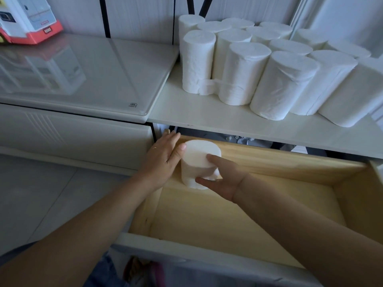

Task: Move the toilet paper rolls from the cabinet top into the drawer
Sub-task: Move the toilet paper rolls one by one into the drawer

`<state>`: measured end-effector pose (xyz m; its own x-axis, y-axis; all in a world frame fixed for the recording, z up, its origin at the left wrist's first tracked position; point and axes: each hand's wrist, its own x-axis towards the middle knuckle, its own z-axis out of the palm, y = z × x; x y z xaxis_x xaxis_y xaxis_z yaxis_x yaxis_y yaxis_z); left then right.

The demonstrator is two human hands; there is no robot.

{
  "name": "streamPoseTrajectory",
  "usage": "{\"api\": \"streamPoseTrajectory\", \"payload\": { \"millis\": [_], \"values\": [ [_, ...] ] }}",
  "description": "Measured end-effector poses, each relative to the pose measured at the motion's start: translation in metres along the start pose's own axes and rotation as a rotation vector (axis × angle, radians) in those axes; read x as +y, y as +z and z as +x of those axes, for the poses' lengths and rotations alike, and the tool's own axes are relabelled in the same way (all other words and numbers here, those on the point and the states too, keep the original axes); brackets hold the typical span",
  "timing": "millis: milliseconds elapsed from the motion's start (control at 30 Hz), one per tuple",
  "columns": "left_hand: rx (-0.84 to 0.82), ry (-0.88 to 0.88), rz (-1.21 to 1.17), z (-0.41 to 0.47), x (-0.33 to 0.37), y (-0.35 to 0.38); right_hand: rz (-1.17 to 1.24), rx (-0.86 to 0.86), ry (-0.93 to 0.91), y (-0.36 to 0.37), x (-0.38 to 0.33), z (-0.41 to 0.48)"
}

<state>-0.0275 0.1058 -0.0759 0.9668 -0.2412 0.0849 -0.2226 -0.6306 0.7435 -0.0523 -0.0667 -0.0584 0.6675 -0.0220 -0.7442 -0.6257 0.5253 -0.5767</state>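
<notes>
One white toilet paper roll [196, 160] stands upright in the far left corner of the open wooden drawer [238, 214]. My right hand [221, 179] grips it from the right, thumb on its top edge and fingers round its lower side. With straight fingers, my left hand [163, 156] lies flat against the roll's left side, its thumb touching the top rim. Several more white rolls [269, 65] stand packed together on the white cabinet top [196, 112] above the drawer.
A glossy white appliance lid [83, 73] sits left of the cabinet, with a red and white box [29, 17] at its back. The drawer's white front panel [186, 251] is near my body. Grey tiled floor lies at the lower left.
</notes>
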Motion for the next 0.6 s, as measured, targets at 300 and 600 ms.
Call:
{"api": "streamPoseTrajectory", "payload": {
  "millis": [300,600],
  "values": [
    [-0.007,0.056,0.064,0.002,0.000,0.003,-0.073,-0.072,0.015,0.026,0.019,0.012],
    [-0.030,0.073,0.202,0.005,-0.003,0.005,-0.705,0.392,-0.988,-0.034,-0.055,-0.007]
  ]
}}
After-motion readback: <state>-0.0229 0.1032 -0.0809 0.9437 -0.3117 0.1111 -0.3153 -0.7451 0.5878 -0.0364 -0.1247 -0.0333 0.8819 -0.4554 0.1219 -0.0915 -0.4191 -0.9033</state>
